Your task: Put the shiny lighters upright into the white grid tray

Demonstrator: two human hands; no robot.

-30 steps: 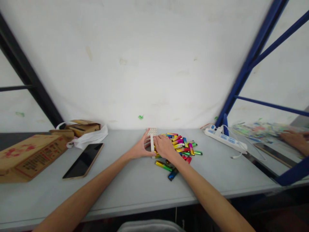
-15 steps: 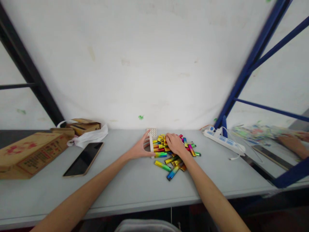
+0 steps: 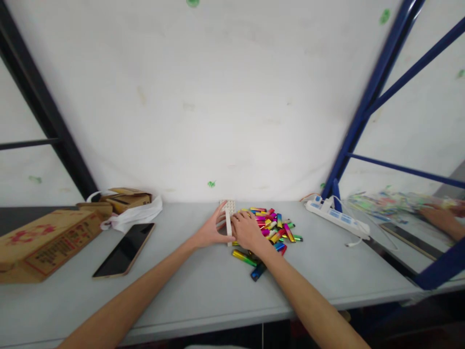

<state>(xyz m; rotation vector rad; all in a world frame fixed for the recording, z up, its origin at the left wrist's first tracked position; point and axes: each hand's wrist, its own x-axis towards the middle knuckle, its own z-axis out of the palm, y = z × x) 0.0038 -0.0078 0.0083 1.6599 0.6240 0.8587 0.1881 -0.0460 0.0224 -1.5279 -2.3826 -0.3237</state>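
Observation:
A white holed tray (image 3: 228, 228) stands on its edge on the grey table, with part of its gridded face (image 3: 228, 207) showing at the back. My left hand (image 3: 212, 230) grips it from the left, thumb at the near end and fingers at the far end. Against its right side lies my right hand (image 3: 248, 230), fingers bent over lighters that are mostly hidden under it. Shiny multicoloured lighters (image 3: 279, 234) are heaped to the right. A yellow-green lighter (image 3: 244, 257) and a blue one (image 3: 258, 272) lie nearer the front.
A phone (image 3: 124, 250), a cardboard box (image 3: 51, 242), and a white plastic bag (image 3: 134, 216) are on the left. On the right are a power strip (image 3: 337, 216) and a blue metal frame (image 3: 358, 126). Beyond it, another person's hand (image 3: 441, 219) is near clear packets.
My right hand has moved left from the heap to the tray, covering the lighters beside it. My left hand keeps its hold. The camera view has tilted slightly up.

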